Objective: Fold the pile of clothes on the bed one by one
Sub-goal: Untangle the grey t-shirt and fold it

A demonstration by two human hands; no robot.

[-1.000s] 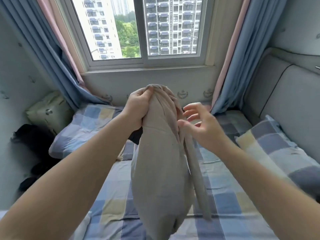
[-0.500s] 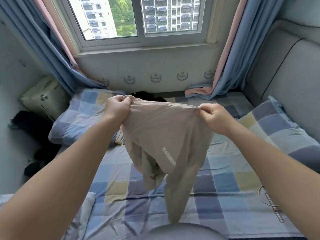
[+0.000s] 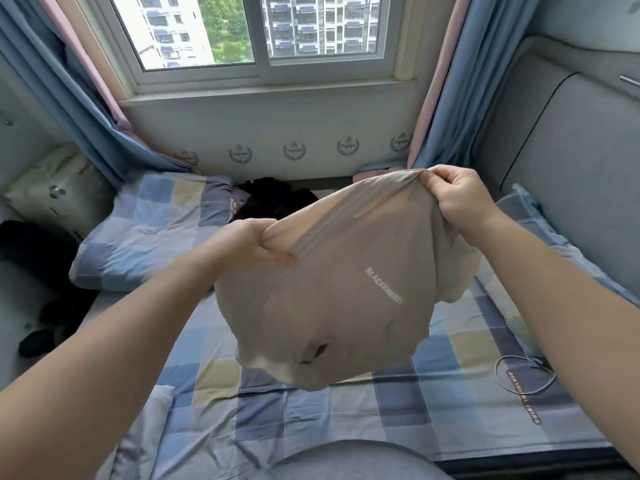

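A beige garment (image 3: 332, 306) with small white lettering hangs in the air above the checked bed (image 3: 311, 420). My left hand (image 3: 249, 247) grips its top edge at the left. My right hand (image 3: 457, 199) grips the same edge at the right, held higher. The cloth billows out below the hands, its lower part bunched. A dark pile of clothes (image 3: 273, 199) lies at the far end of the bed, under the window, partly hidden by the garment.
A checked pillow (image 3: 149, 233) lies at the far left and another (image 3: 530, 220) at the right by the grey padded headboard (image 3: 571, 174). A thin cable (image 3: 519, 372) loops on the sheet at right. Dark items (image 3: 31, 265) sit beside the bed at left.
The garment was bunched in my left hand, then both hands spread its top edge. Now my right hand has risen and the cloth swings up and billows.
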